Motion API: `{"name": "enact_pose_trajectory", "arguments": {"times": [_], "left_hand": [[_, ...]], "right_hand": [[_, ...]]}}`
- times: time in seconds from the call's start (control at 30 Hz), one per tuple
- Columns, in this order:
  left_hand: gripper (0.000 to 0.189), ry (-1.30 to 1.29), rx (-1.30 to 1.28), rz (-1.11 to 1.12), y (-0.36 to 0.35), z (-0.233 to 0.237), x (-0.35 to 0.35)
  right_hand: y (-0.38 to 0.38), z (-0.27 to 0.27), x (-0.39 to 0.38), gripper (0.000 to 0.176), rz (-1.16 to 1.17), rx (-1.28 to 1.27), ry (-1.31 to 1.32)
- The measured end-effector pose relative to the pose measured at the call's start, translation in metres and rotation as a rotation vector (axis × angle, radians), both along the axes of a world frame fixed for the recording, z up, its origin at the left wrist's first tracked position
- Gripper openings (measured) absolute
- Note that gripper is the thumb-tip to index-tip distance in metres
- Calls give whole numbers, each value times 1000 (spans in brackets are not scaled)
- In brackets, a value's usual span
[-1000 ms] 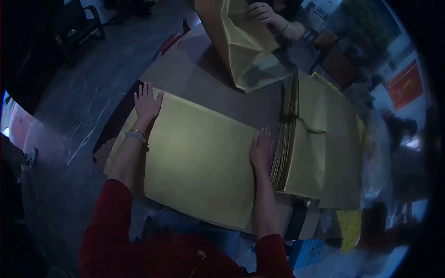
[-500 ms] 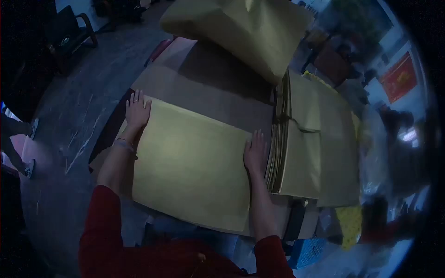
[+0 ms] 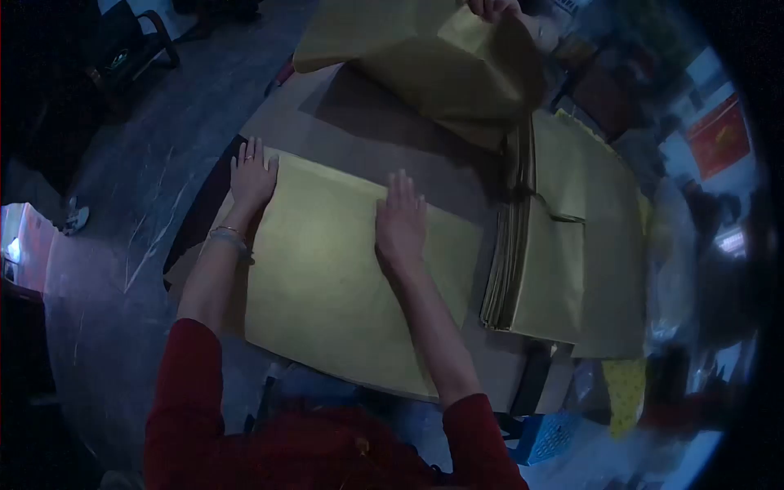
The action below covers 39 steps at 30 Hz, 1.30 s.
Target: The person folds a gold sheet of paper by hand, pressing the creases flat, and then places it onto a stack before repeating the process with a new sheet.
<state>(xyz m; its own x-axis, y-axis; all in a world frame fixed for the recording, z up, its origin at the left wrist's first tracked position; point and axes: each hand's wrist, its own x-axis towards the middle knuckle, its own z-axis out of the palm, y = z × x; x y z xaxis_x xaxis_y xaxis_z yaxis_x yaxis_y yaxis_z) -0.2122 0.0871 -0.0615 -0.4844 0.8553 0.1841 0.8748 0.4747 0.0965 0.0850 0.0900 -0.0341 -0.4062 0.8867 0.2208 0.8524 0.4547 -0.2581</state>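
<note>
A gold-coloured sheet (image 3: 343, 269), paper-like, lies flat in front of me on a brown board-covered table (image 3: 359, 114). At the sheet's far left corner my left hand (image 3: 253, 178) rests flat with fingers stretched out, a ring and a wrist bracelet on it. My right hand (image 3: 402, 224) lies open on the sheet near its far edge, right of the middle. Neither hand grips anything. To the right of the sheet stands a thick stack of folded gold paper (image 3: 543, 245), its layered edges facing me.
Across the table another person's hand (image 3: 494, 8) holds a large raised gold sheet (image 3: 433, 73). A blue plastic basket (image 3: 545, 437) sits below the near right edge. A dark armchair (image 3: 135, 49) stands at the far left.
My right hand has slid left from the sheet's right edge onto its surface. My left hand stays at the corner. The other person's hand has come into view on the raised sheet.
</note>
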Motion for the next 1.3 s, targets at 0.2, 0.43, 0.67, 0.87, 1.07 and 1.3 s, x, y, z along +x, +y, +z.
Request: {"name": "enact_pose_trajectory", "arguments": {"times": [0.2, 0.43, 0.67, 0.87, 1.07, 1.3], "left_hand": [[63, 59, 62, -18, 3, -14, -8], [63, 35, 90, -5, 3, -12, -3], [60, 142, 11, -18, 6, -14, -9], [30, -103, 138, -631, 35, 50, 6], [36, -291, -322, -898, 84, 42, 2], [27, -376, -330, -857, 67, 73, 11]], "right_hand": [[-5, -22, -60, 51, 167, -100, 4], [8, -25, 93, 54, -230, -152, -43], [26, -26, 136, 50, -374, -166, -74], [72, 15, 129, 33, -254, -306, -354], [101, 21, 133, 37, -101, -359, -538], [73, 56, 150, 31, 4, -269, -56]]}}
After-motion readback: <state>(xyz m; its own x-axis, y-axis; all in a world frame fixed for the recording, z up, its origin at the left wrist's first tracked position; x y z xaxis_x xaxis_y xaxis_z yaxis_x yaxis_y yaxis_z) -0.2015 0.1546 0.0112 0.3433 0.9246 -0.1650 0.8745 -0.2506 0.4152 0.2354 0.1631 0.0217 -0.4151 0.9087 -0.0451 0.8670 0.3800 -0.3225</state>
